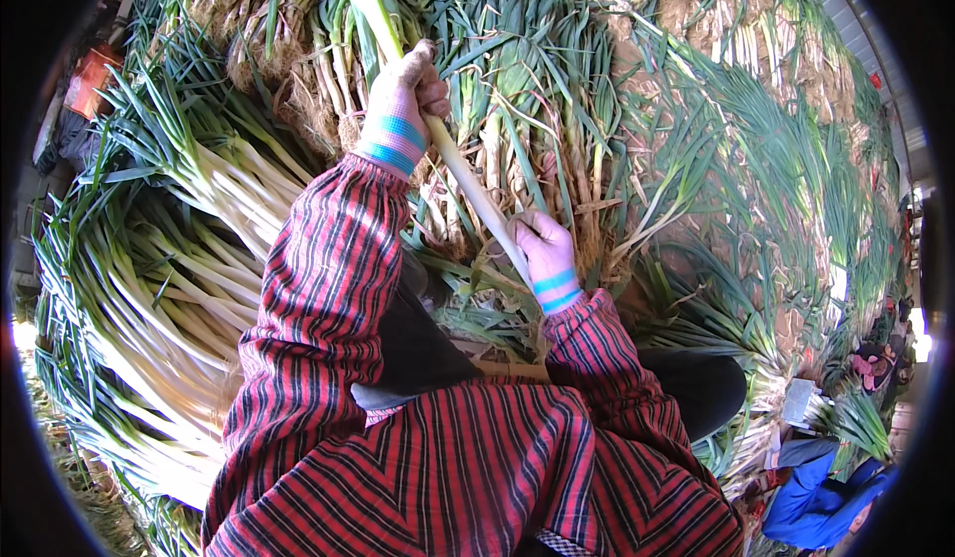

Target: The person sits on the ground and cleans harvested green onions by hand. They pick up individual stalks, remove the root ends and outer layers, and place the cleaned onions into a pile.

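A long green onion stalk [477,191] slants across the view in front of me, its white shaft running down to the right and its green part up to the left. My left hand [409,98], in a soiled knit glove with a blue-striped cuff, is closed around its upper part. Lower down, my right hand [543,244], gloved alike, has its fingers curled on the white end. The root end is hidden by that hand. Both sleeves are red with black stripes.
Cleaned green onions [171,296] lie piled at my left. Unpeeled bundles with roots [522,139] stand ahead. Loose leaves [492,326] litter the ground near my knees. More onions [806,162] spread to the right. A person in blue clothing [821,497] is at lower right.
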A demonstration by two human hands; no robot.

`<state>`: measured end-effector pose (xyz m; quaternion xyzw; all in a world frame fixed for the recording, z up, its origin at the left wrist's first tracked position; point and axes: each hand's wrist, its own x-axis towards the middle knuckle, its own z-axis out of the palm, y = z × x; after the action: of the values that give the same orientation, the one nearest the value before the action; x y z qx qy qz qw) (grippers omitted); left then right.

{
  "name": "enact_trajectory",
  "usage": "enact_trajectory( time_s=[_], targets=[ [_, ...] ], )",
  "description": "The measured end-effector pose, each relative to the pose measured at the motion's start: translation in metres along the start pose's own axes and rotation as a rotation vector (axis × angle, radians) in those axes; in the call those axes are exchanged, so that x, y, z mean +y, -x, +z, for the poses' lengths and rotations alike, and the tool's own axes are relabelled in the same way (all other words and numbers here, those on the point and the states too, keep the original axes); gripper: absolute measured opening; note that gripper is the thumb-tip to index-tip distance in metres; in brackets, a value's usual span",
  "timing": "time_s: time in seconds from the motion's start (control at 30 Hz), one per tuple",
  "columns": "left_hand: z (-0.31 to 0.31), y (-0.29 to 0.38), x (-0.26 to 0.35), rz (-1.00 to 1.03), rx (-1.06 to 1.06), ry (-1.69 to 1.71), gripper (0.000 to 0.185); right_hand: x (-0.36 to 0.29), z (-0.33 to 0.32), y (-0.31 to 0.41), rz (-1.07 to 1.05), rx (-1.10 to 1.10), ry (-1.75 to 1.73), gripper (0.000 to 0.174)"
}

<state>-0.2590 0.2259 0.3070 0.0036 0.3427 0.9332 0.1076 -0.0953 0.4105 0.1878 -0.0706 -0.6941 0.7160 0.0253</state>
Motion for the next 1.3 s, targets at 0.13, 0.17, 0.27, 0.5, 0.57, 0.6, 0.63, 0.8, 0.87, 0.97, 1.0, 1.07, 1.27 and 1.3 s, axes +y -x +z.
enact_trajectory(
  time_s=[0.13,0.17,0.27,0.5,0.57,0.6,0.63,0.8,0.87,0.97,1.0,1.07,1.27,1.3],
  targets=[
    [0.005,0.006,-0.007,-0.016,-0.114,0.013,0.014,0.012,0.001,-0.004,-0.042,0.152,0.270,0.011],
    [0.006,0.008,-0.009,-0.017,-0.151,0.011,0.016,0.017,0.000,-0.005,-0.059,0.198,0.285,0.010],
    [0.010,0.013,-0.009,0.030,-0.295,0.003,0.032,0.024,-0.005,-0.010,0.157,0.281,0.016,0.012],
    [0.007,0.010,0.019,0.203,-0.210,-0.269,0.022,0.022,-0.046,0.007,0.328,0.200,-0.488,0.012],
    [-0.004,0.005,0.031,0.261,-0.091,-0.342,0.022,0.030,-0.054,0.028,0.188,0.013,-0.035,0.013],
    [0.004,0.009,0.034,0.260,-0.003,-0.284,0.016,0.047,-0.064,0.038,-0.032,-0.082,0.370,0.012],
    [0.001,0.009,0.036,0.223,0.017,-0.224,0.013,0.058,-0.071,0.049,-0.035,-0.124,0.555,0.015],
    [-0.003,-0.007,0.047,0.300,0.254,-0.277,0.013,0.224,-0.197,0.137,0.467,-0.683,1.289,0.030],
    [-0.007,-0.005,0.042,0.326,0.354,-0.522,0.017,0.185,-0.179,0.100,0.512,-0.641,1.340,0.033],
    [-0.007,0.003,0.038,0.327,0.325,-0.322,0.019,0.074,-0.137,0.055,0.436,-0.302,1.214,0.048],
    [-0.006,0.003,0.037,0.320,0.314,-0.332,0.017,0.060,-0.134,0.047,0.295,-0.201,0.932,0.051],
    [-0.002,0.000,0.033,0.240,0.342,-0.213,0.013,0.041,-0.115,0.036,0.010,-0.109,0.560,0.054],
    [0.000,-0.005,-0.042,0.333,0.208,-0.420,0.010,0.031,-0.037,0.017,0.006,-0.017,0.485,0.027],
    [0.009,0.016,-0.056,0.315,0.223,-0.383,0.013,0.008,-0.021,0.021,-0.061,-0.036,0.419,0.024]
  ],
)
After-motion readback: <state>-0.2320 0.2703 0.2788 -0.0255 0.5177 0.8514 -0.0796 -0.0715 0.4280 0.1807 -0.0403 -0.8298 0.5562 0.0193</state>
